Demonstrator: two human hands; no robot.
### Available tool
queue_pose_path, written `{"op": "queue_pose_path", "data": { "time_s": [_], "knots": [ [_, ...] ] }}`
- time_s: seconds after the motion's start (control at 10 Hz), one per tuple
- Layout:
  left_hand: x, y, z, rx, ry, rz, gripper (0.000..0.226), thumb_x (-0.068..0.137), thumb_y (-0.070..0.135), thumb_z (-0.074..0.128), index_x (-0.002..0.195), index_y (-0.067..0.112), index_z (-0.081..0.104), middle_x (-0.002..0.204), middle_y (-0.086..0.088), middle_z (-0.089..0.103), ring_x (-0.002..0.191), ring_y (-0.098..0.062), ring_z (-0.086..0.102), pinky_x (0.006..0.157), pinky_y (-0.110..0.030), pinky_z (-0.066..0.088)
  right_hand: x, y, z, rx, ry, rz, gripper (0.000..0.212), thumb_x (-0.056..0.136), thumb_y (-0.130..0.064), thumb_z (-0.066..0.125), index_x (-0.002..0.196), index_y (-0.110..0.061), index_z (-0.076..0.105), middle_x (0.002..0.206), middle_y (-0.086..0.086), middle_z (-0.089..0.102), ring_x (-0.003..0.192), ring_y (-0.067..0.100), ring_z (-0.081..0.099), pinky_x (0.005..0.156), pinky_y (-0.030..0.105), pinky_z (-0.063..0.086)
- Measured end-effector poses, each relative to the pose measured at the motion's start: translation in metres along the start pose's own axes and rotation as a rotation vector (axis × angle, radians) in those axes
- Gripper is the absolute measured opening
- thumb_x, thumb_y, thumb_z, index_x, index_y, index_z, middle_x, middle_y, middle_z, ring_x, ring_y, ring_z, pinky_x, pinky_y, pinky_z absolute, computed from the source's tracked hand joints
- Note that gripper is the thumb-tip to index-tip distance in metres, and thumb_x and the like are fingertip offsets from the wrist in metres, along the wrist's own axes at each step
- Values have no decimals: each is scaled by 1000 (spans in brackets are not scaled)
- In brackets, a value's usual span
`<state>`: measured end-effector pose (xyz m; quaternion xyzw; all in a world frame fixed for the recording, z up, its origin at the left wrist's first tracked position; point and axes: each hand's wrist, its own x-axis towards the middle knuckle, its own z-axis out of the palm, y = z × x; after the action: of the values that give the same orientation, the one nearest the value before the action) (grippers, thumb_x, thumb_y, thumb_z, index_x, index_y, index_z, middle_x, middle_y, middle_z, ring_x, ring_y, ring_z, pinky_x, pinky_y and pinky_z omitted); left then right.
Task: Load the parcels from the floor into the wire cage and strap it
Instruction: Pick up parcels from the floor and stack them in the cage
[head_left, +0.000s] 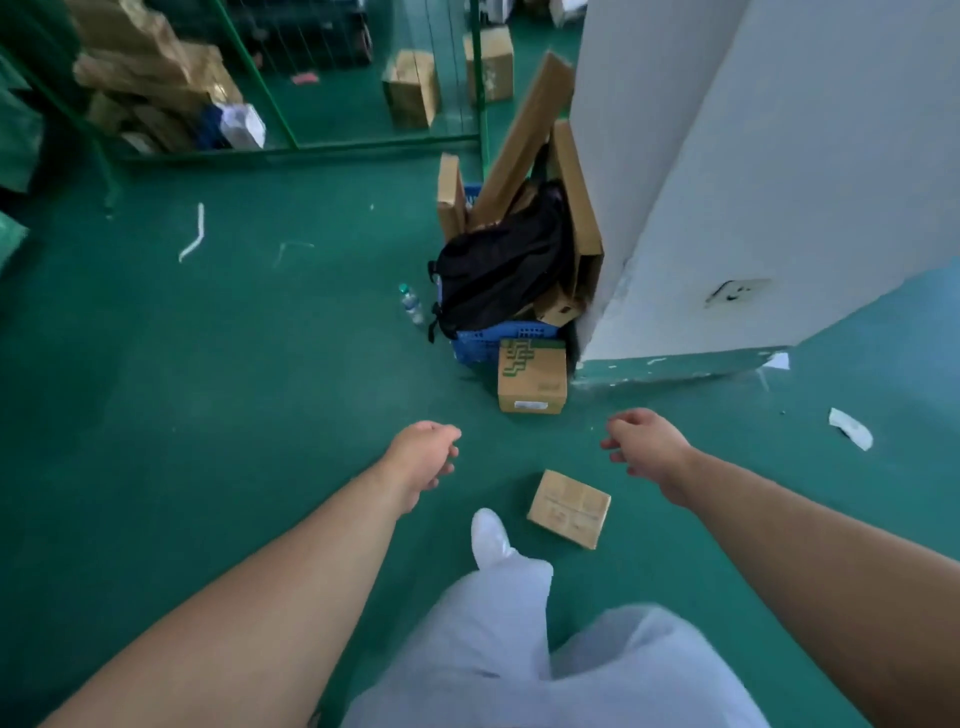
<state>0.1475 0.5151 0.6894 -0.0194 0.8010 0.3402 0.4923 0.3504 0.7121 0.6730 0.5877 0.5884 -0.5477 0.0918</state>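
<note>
Two cardboard parcels lie on the green floor in front of me: a small flat box (569, 508) near my foot, and a cube-shaped box with green print (532, 381) farther ahead. My left hand (423, 457) and my right hand (647, 441) reach forward above the floor, fingers loosely curled, holding nothing. The small box lies between and below them. The green wire cage (291, 140) stands at the upper left with several brown parcels (150, 83) stacked inside.
A blue crate (488, 340) holding a black backpack (504, 270) and long cardboard boxes (524, 140) stands against a white pillar (753, 182). A water bottle (411, 304) lies beside it. Two more boxes (410, 88) stand behind the cage. Paper scraps (852, 428) litter the floor.
</note>
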Motion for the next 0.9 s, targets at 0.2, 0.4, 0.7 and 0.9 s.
{"op": "queue_pose_path", "data": {
  "time_s": [0.2, 0.4, 0.7, 0.9],
  "knots": [
    [121, 14, 33, 42, -38, -79, 13, 100, 32, 54, 105, 21, 61, 103, 0, 66, 86, -18, 62, 74, -32, 44, 110, -6, 18, -254, -101, 32, 31, 100, -27, 50, 130, -22, 54, 106, 3, 70, 98, 27, 70, 82, 33, 55],
    [250, 5, 86, 94, -93, -99, 12, 99, 29, 54, 99, 17, 58, 97, -1, 59, 86, -21, 56, 80, -33, 43, 248, 23, 47, -476, -153, 29, 46, 98, -30, 48, 144, -21, 48, 105, 4, 69, 76, 19, 65, 60, 24, 47],
    [458, -48, 181, 97, -79, -164, 62, 91, 17, 54, 150, 8, 38, 145, -17, 51, 134, -36, 49, 114, -49, 38, 459, 93, 115, -321, -114, 51, 45, 103, -14, 46, 147, -7, 43, 80, -2, 50, 61, 12, 43, 51, 23, 37],
    [552, -76, 221, 19, -37, -139, 49, 94, 0, 49, 137, 20, 40, 113, 0, 56, 108, -20, 46, 95, -34, 44, 542, 131, 145, -95, -90, 124, 52, 99, -20, 52, 149, -15, 38, 99, 1, 54, 72, 14, 51, 62, 31, 52]
  ]
}}
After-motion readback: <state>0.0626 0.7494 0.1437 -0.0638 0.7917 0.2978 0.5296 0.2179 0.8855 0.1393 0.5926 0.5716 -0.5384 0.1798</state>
